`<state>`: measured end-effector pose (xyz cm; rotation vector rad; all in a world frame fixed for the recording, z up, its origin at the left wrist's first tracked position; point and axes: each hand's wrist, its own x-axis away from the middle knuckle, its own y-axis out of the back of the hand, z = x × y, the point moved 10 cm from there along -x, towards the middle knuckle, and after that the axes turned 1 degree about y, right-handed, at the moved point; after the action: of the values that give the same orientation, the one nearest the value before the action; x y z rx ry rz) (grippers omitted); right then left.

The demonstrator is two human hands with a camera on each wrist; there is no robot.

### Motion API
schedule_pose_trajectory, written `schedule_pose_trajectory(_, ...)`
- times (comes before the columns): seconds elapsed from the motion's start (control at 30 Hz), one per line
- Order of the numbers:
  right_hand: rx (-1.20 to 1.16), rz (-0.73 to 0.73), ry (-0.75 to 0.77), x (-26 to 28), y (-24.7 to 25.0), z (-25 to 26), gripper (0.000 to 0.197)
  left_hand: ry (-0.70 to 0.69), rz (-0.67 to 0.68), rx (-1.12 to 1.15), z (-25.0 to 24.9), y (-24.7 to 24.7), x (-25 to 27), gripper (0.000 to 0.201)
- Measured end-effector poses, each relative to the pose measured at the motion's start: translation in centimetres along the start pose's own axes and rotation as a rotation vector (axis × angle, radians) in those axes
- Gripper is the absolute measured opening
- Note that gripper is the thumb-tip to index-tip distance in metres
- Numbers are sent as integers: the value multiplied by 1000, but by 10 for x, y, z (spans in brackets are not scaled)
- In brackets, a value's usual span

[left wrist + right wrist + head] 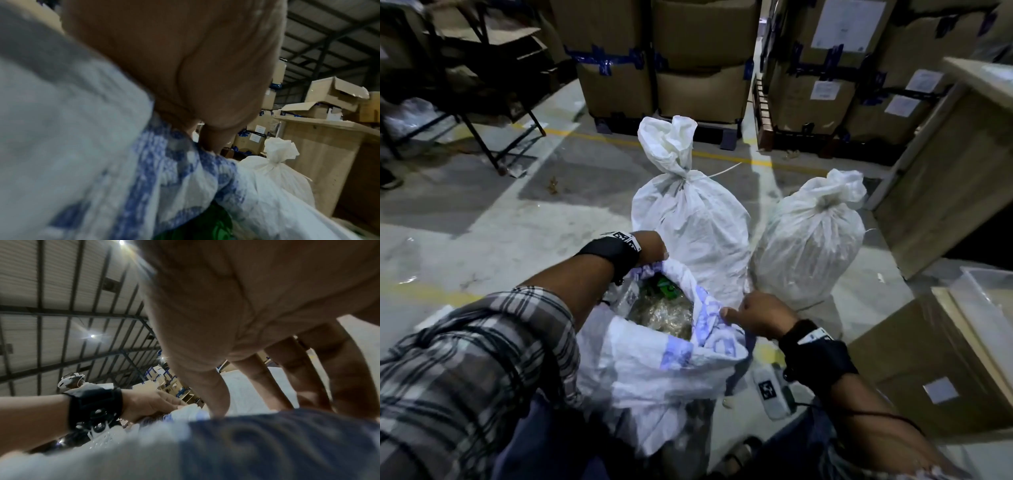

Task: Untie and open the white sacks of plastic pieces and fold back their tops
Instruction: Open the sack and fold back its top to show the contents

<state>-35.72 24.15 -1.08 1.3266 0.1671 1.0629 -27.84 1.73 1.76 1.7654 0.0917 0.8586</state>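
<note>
A white woven sack with blue print [654, 359] stands open right in front of me, its mouth showing clear plastic pieces [664, 317] and a green item [666, 286]. My left hand [654, 248] grips the far left rim of that mouth. At the near right rim my right hand [753, 315] pinches the printed cloth [267, 443], thumb on top. The rim is turned outward over the sack's side. Behind it two more white sacks stand tied shut: one in the middle [695, 219] with a knotted neck [275, 160], one to the right [811, 246].
Stacked cardboard boxes on pallets [688, 68] line the back. A wooden bench [948, 178] stands at the right, with a cardboard box [935, 363] and a clear tray [993, 301] nearer me. A metal-framed table [465, 85] is at the far left. Concrete floor with yellow lines.
</note>
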Motion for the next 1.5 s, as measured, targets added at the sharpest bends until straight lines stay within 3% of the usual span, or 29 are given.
schedule_pose_trajectory(0.03, -30, 33, -20, 5, -5, -3, 57, -59, -60, -166, -6, 7, -3, 33)
schedule_pose_trajectory(0.1, -151, 93, -53, 12, -19, -4, 53, -88, -180, -258, -9, 21, -3, 37)
schedule_pose_trajectory(0.2, -233, 166, -65, 15, -34, 0, 23, -104, -263, -74, -23, 48, 21, 43)
schedule_pose_trajectory(0.27, -510, 159, -123, 18, -41, -3, 13, -149, -291, -1, -42, 64, 50, 41)
schedule_pose_trajectory(0.37, -975, 119, -192, 24, -43, -6, 20, -231, -315, -39, -74, 64, 107, 40)
schedule_pose_trajectory(0.43, -1233, 192, -208, 26, -43, 2, 17, -221, -269, -115, -86, 40, 137, 42)
schedule_pose_trajectory(0.6, -1650, 298, -162, 37, -14, 34, 25, -200, -303, -182, -97, -13, 174, 52)
schedule_pose_trajectory(0.7, -1760, 238, -203, 37, -4, 38, 22, -194, -375, -93, -87, -22, 174, 68)
schedule_pose_trajectory(0.8, -1825, 245, -252, 30, -8, 42, 39, -177, -406, 39, -69, -26, 169, 78)
schedule_pose_trajectory(0.93, -1893, 207, -269, 21, -14, 37, 42, -105, -430, -30, -56, -34, 154, 67)
schedule_pose_trajectory(1.1, -1706, 99, -241, 20, -12, 26, 32, -139, -560, -230, -65, -26, 147, 24)
schedule_pose_trajectory(1.17, -1530, -88, -180, 22, 8, 17, 13, -184, -617, -255, -68, -18, 152, 20)
schedule_pose_trajectory(1.2, -1379, -234, -140, 23, 22, 8, 24, -206, -651, -254, -68, -12, 156, 19)
schedule_pose_trajectory(1.27, -997, -469, 9, 30, 56, 4, 68, -243, -742, -261, -64, 1, 166, 13)
schedule_pose_trajectory(1.33, -584, -597, 306, 49, 86, 34, 87, -277, -844, -280, -61, 12, 176, 11)
schedule_pose_trajectory(1.4, -297, -576, 615, 67, 90, 75, 81, -293, -913, -314, -59, 16, 184, 11)
schedule_pose_trajectory(1.5, 85, -389, 744, 65, 56, 113, 55, -247, -964, -308, -50, 16, 190, 16)
